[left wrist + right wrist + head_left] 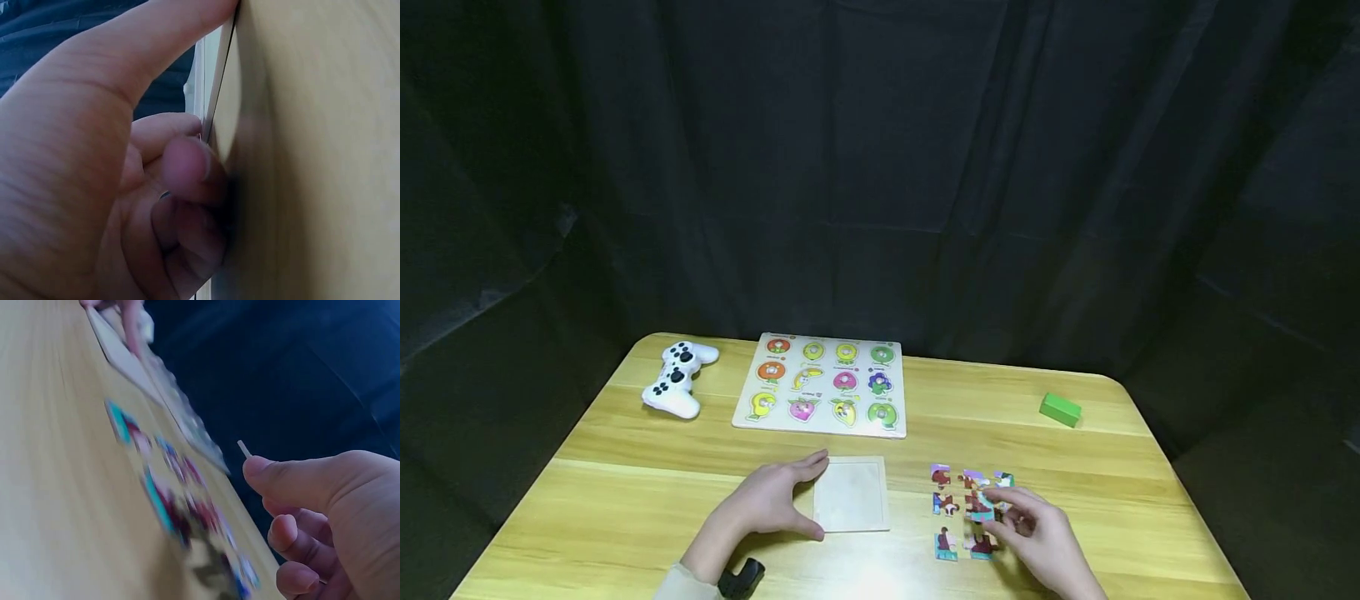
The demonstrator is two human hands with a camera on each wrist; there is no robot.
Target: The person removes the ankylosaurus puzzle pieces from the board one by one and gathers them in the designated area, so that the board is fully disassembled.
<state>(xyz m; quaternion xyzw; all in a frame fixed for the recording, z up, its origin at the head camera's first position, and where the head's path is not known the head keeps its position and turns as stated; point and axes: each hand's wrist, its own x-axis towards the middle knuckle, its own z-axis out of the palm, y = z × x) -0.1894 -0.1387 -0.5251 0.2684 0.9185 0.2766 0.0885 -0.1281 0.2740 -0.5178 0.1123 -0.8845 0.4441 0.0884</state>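
My left hand (pixel 771 500) holds the left side of a pale square wooden puzzle tray (pixel 852 496), thumb at its near corner and a finger at its far corner. The left wrist view shows the tray's edge side-on, with the other fingers (pixel 194 169) bent beside it. Between thumb and index finger, my right hand (pixel 1033 533) pinches a jigsaw piece (pixel 981 505); only its thin edge (pixel 244 449) shows in the right wrist view. Beneath and left of this hand lie several colourful jigsaw pieces (pixel 945 504), partly covered by the fingers.
A fruit peg board (pixel 820 386) lies behind the tray. At the far left is a white game controller (pixel 676 379), at the far right a green block (pixel 1060 410). A dark curtain (pixel 880 167) hangs behind the wooden table (pixel 625 500).
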